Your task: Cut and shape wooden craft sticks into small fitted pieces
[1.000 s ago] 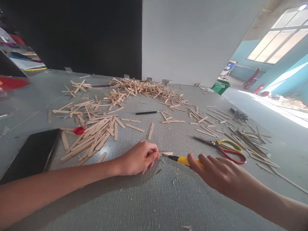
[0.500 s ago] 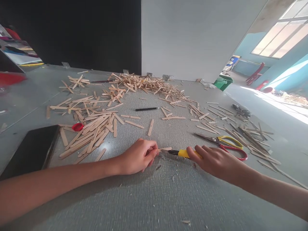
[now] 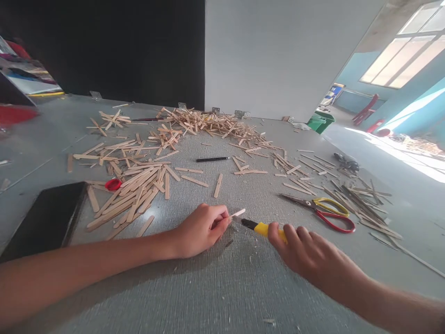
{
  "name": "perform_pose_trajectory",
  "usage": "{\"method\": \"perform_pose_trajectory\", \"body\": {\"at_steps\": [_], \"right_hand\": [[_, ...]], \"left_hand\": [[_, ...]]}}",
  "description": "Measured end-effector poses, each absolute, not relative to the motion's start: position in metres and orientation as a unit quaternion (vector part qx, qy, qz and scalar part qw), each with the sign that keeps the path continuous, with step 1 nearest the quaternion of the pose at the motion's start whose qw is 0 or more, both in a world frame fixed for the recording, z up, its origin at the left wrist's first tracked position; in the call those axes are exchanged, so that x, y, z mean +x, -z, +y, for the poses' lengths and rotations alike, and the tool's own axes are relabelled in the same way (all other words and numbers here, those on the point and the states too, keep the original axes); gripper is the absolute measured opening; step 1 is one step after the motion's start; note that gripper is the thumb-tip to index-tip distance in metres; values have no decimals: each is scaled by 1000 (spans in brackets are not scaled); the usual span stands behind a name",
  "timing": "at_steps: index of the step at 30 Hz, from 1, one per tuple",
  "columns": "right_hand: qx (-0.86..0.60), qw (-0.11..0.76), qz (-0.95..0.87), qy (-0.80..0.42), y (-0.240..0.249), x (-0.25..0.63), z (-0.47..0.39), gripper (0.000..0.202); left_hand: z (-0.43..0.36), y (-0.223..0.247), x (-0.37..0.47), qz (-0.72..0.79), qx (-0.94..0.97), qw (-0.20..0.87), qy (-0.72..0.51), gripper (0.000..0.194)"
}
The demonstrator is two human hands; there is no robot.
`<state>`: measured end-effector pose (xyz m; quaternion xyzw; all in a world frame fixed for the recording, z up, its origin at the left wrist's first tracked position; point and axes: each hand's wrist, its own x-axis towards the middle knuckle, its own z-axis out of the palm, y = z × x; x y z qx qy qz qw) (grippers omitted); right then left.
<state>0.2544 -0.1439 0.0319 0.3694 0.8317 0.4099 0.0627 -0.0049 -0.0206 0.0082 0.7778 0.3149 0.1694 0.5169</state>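
Note:
My left hand (image 3: 203,229) pinches a short wooden craft stick (image 3: 239,213), whose free end points right and slightly up. My right hand (image 3: 308,250) is wrapped round the yellow handle of a utility knife (image 3: 262,229). Its blade lies against or just beside the stick, close to my left fingertips; the exact contact is too small to tell. Right of the knife lie scissors (image 3: 323,208) with one yellow and one red handle loop. A single craft stick (image 3: 218,185) and a black pen (image 3: 212,159) rest beyond my hands.
Loose craft sticks (image 3: 128,195) lie heaped on the left, with a red ring (image 3: 113,184) among them. A larger pile (image 3: 208,121) spreads along the back panel. At the left is a dark flat slab (image 3: 45,218). Thin strips (image 3: 371,213) lie to the right.
My right hand and the knife have shifted down and the knife is more tilted. The stick's free end now angles upward. My left hand keeps its pinch and has barely moved.

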Motion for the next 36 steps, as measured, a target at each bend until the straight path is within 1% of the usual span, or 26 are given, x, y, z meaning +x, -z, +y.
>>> {"method": "perform_pose_trajectory", "body": {"at_steps": [2, 4, 5, 6, 8, 10, 11, 13, 18, 21, 26, 32, 36], "right_hand": [[378, 24, 845, -377, -38, 263, -137, 41], [424, -38, 855, -298, -41, 264, -135, 33], [458, -76, 852, -240, -42, 263, -135, 31], [496, -112, 843, -174, -42, 260, -136, 34], [567, -161, 807, -34, -42, 251, -138, 39], [608, -178, 769, 87, -42, 241, -140, 33], [618, -180, 754, 131, -43, 236, -141, 30], [631, -179, 731, 188, -44, 227, -141, 27], [648, -171, 699, 247, -49, 216, -136, 32], [646, -154, 703, 254, -56, 224, -134, 34], [639, -145, 717, 238, -63, 242, -142, 40], [643, -135, 698, 284, -41, 224, -144, 28], [630, -174, 709, 265, -21, 209, -141, 20]], "left_hand": [[-21, -9, -5, 317, 757, 542, -181, 35], [-21, -10, -5, 327, 732, 560, -207, 38], [-20, -10, -6, 334, 721, 564, -225, 39], [-20, -10, -6, 341, 710, 566, -243, 40], [-20, -8, -6, 348, 695, 569, -267, 56], [-21, -6, -6, 344, 690, 574, -275, 73], [-21, -4, -6, 341, 690, 576, -275, 77], [-23, -2, -5, 335, 695, 575, -274, 76], [-27, -3, -4, 310, 730, 539, -282, 56], [-28, -3, -5, 293, 757, 515, -276, 51], [-30, 1, -7, 268, 790, 484, -263, 54], [-31, -5, -8, 282, 768, 513, -258, 56], [-29, -8, -7, 293, 751, 532, -260, 56]]}}
